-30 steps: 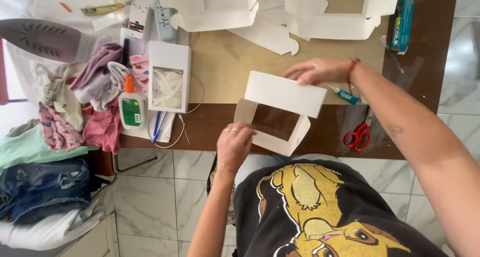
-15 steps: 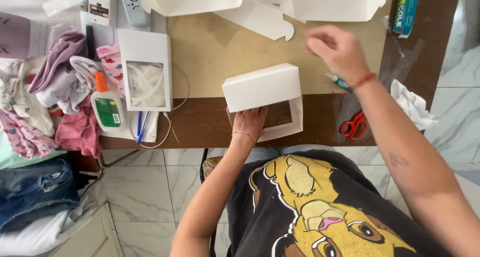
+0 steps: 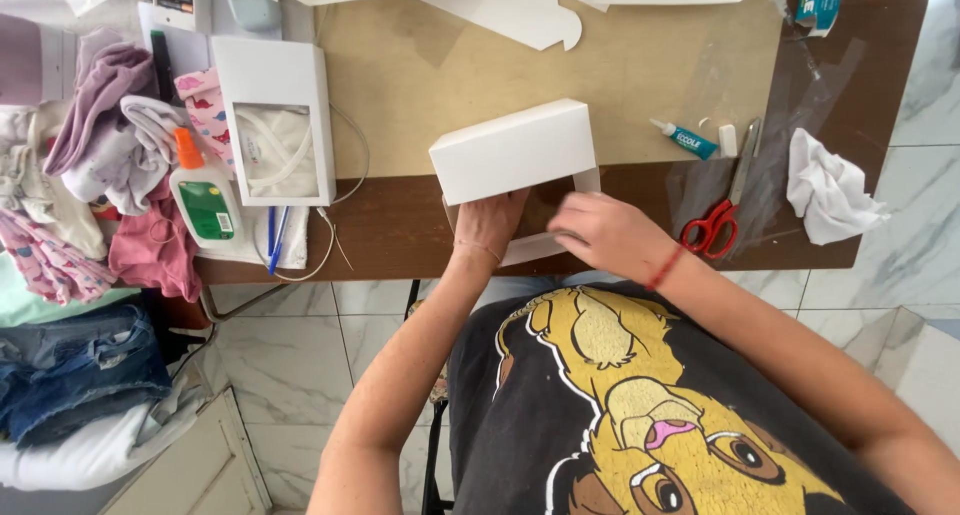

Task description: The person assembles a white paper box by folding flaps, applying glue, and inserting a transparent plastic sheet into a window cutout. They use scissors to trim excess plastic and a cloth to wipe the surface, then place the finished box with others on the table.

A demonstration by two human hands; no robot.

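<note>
A white cardboard box [image 3: 512, 150] with a window cut-out stands at the near edge of the brown table [image 3: 400, 225]. My left hand [image 3: 487, 224] grips its near left side from below. My right hand [image 3: 603, 235] holds the near right side, fingers on the window frame. Both hands are in front of the box, close to my body. The box's lower face is partly hidden by my hands.
A finished white window box [image 3: 275, 120] with cloth inside lies at left beside a glue bottle [image 3: 203, 198] and folded baby clothes [image 3: 110, 155]. Red scissors [image 3: 715, 215], a small glue tube [image 3: 685, 140] and crumpled white cloth [image 3: 830, 187] lie at right. Flat box blanks [image 3: 510, 10] sit at the back.
My right hand came down from above the table and took hold of the box's near right side. The box has turned flatter on the table edge; my left hand stayed on it.
</note>
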